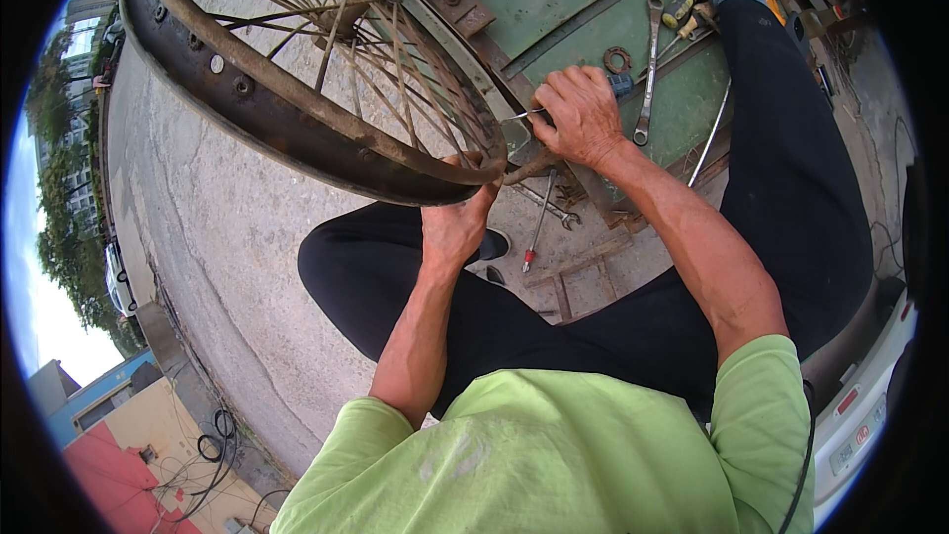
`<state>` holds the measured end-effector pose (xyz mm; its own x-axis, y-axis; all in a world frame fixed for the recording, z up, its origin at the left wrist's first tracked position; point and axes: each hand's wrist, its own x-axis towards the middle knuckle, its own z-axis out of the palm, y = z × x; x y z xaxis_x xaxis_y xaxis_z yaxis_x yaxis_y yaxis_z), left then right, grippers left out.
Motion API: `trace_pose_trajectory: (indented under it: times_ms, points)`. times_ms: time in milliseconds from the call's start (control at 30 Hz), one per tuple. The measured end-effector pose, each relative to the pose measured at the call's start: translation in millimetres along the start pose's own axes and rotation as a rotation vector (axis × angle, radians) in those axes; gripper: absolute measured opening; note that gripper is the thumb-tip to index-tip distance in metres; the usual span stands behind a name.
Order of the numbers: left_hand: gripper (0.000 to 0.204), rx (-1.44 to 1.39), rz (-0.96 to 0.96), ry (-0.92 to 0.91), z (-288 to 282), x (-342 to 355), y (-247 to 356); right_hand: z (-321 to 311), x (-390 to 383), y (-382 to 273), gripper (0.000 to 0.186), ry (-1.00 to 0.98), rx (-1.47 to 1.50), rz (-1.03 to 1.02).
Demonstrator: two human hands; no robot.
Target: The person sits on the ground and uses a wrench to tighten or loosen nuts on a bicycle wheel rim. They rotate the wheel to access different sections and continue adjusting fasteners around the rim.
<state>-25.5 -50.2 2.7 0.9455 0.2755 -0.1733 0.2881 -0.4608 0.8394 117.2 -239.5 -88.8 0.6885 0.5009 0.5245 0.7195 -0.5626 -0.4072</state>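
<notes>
A rusty spoked wheel (267, 79) without a tyre stands tilted at the upper left. My left hand (457, 222) is closed around the near part of its rim, with the fingers partly hidden behind the metal. Just to the right, my right hand (581, 117) is closed in a fist. From it a thin metal rod (518, 116) points left toward the rim and spokes; its handle is hidden in my palm. Beside this hand, on the green metal panel (554, 2), lie a combination wrench (647, 74) and a rusty ring (617, 59).
A red-handled screwdriver (537, 227) and another wrench (565, 218) lie on the concrete below my hands. Yellow-handled tools (680, 10) rest near my right foot. A rusty metal frame (583, 272) lies between my legs. Black cables (219, 440) coil at the lower left.
</notes>
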Motion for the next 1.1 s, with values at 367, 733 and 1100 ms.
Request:
trace_pose_trajectory:
  times_ms: [367,733,1100]
  points:
    - [0.037,0.058,0.016,0.035,12.1,13.5,-23.9,0.6,-0.8,0.2,0.027,0.01,0.022,-0.009]
    - [0.03,0.105,0.18,0.113,-9.0,-14.0,15.9,-1.7,-1.0,-0.2,0.026,0.008,0.029,-0.004]
    - [0.02,0.089,0.27,0.151,0.2,-15.2,3.6,0.3,-1.3,0.2,0.026,0.004,0.026,0.003]
